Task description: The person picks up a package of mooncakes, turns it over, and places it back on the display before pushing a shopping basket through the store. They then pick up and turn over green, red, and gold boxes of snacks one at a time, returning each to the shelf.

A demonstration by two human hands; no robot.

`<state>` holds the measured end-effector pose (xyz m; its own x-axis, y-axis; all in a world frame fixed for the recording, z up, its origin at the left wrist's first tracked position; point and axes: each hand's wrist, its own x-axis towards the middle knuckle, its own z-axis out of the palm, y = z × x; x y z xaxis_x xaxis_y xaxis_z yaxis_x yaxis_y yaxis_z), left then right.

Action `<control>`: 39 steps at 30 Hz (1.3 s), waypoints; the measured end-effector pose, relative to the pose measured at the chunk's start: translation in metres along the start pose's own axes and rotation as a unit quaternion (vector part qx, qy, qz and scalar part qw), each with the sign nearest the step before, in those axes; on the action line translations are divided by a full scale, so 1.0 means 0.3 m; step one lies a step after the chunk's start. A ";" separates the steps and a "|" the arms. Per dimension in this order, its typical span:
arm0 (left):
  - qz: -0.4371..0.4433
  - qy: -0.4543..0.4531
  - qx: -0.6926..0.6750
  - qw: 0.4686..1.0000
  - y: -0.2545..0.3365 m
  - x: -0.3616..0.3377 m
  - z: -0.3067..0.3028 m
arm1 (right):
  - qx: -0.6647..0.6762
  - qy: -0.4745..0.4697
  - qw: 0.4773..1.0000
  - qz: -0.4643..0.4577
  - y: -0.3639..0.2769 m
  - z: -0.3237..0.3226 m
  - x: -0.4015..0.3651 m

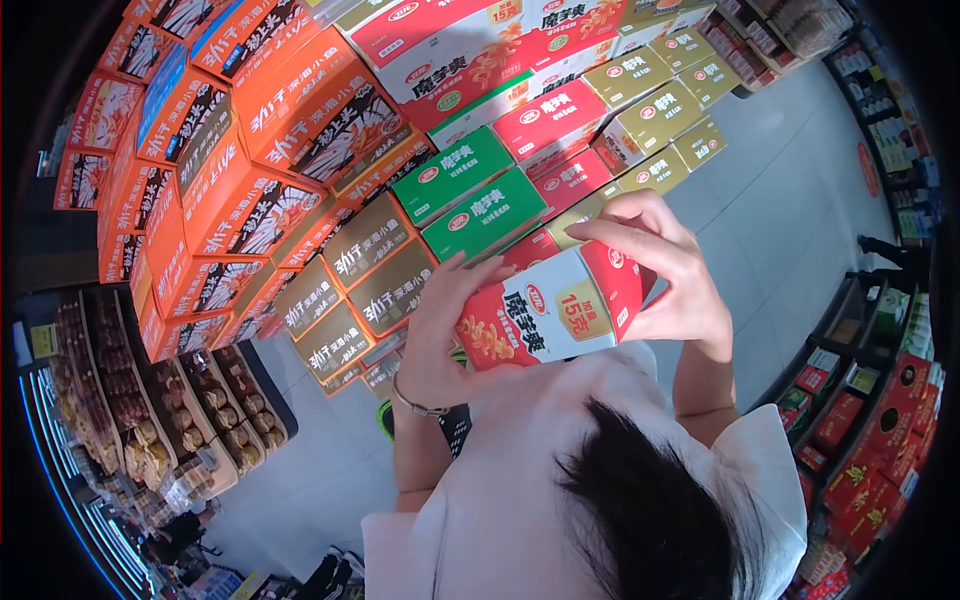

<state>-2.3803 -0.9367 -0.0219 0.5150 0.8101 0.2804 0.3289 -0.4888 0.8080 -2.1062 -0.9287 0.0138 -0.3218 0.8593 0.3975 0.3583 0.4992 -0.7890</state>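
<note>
A red and white snack box point(552, 318) is held in front of my chest, tilted, with a gold patch and a picture of food on its printed side. My left hand point(437, 325), with a bracelet at the wrist, is closed against the box's left end. Around the right end curves my right hand point(672, 268), its fingers over the upper edge and its thumb low on the end face. Just beyond the hands lie stacked green boxes point(484, 214) and a red box point(548, 118). Parts of my left fingers are hidden behind the held box.
Orange boxes point(315, 115) are piled high at the left, above brown boxes point(388, 285). Gold boxes point(660, 112) form the stack's right side. Shelves with packaged food point(190, 410) stand at lower left, and shelves with red packages point(880, 440) at right. Pale tiled floor point(775, 190) lies between.
</note>
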 end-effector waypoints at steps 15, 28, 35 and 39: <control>-0.203 0.309 -0.322 0.872 -0.041 -0.156 0.018 | 0.171 0.110 0.969 0.143 0.105 0.077 0.033; -0.161 0.311 -0.356 0.866 -0.076 -0.156 0.120 | 0.597 0.088 0.737 0.303 0.123 0.372 -0.051; -0.128 0.234 -0.299 0.916 0.072 -0.050 0.083 | 0.756 0.078 0.554 0.341 0.184 0.446 -0.134; -0.112 0.217 -0.288 0.926 0.075 -0.048 0.091 | 0.765 0.046 0.554 0.325 0.182 0.443 -0.125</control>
<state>-2.3587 -0.9683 -0.0219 0.0768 0.9852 0.1529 -0.1529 -0.1399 0.9783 -2.1909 -0.9484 -0.1065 -0.4889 0.8395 -0.2374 -0.8129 -0.5371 -0.2254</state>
